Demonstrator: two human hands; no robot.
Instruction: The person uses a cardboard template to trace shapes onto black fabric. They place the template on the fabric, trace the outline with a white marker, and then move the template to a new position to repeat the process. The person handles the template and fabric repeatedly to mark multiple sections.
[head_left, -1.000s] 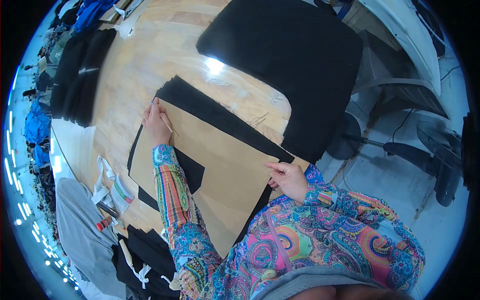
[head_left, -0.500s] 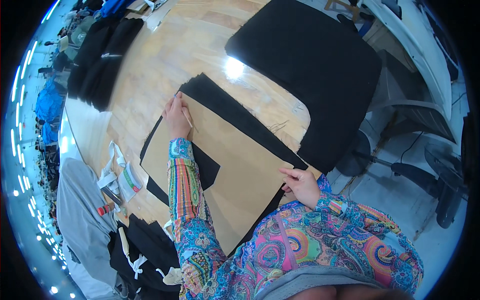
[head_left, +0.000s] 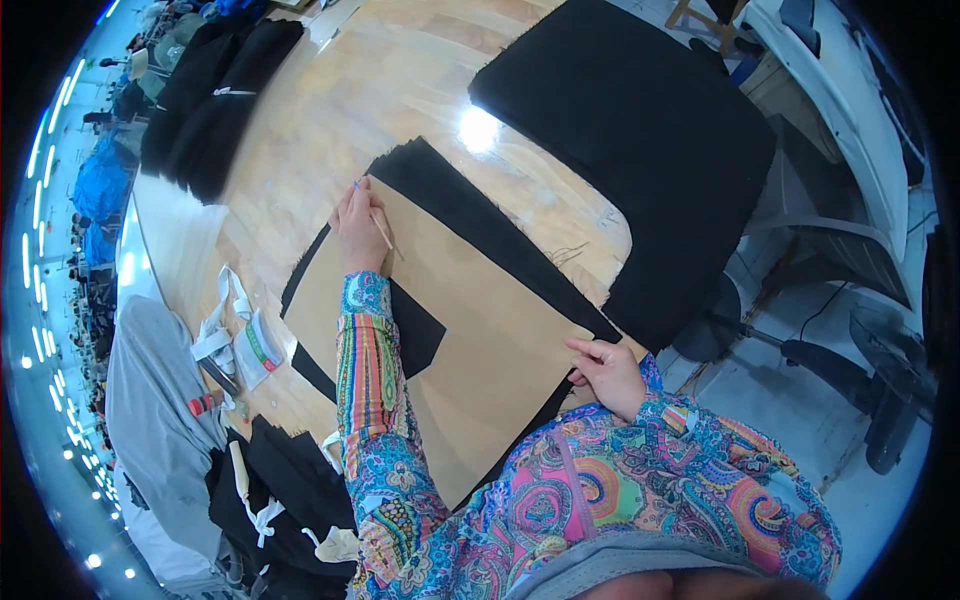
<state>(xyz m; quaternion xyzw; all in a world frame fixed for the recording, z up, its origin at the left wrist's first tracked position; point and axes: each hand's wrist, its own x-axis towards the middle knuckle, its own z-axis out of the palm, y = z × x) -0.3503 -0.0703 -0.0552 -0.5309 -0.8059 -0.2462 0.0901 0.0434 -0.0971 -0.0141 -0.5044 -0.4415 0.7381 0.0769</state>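
i find the brown paper pattern point(head_left: 490, 320) spread flat between the two hands, its far corner at the left hand's fingertips and its right corner at the right hand's forefinger. the left hand point(head_left: 360, 228) is closed around a thin stick point(head_left: 384, 232), which slants out toward its right. the right hand point(head_left: 608, 378) has its forefinger stretched to the paper's corner; from where i sit i cannot tell whether it pinches the edge or merely rests there. beneath the paper i see black cloth point(head_left: 470, 210), jutting out ahead of the left hand and along the far edge. beyond the right hand, a large black fabric piece point(head_left: 640, 150) covers part of the wooden table point(head_left: 300, 190). well ahead of the left hand and to its left lie dark bundles point(head_left: 195, 130) (a white tie shows across one). left of that hand and nearer the body i make out a white strap point(head_left: 212, 345), a small packet point(head_left: 257, 350) and a draped grey cloth point(head_left: 155, 390). right of the right hand stands a grey chair point(head_left: 840, 250).
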